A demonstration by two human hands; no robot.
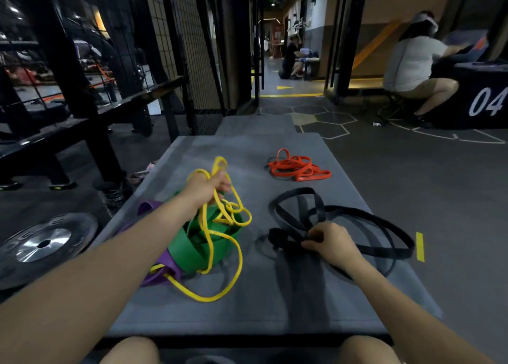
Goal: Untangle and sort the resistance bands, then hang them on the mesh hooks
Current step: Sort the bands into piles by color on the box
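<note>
On the grey mat (247, 308) lies a tangle of bands. My left hand (204, 189) grips several loops of thin yellow band (239, 264) and lifts them above a wide green band (192, 251) and a purple band (162, 277) beneath it. My right hand (331, 241) pinches the black bands (384, 251) where their loops cross; they spread out flat to the right. A pile of orange bands (298, 168) lies apart at the far side of the mat. A black wire mesh panel (189, 34) stands behind the mat at upper left.
A weight plate (44, 244) lies on the floor to the left. A black rack (71, 94) stands at the left. A person in a white shirt (412, 61) sits at the right by a black box marked 04 (486, 100). Another person crouches down the corridor.
</note>
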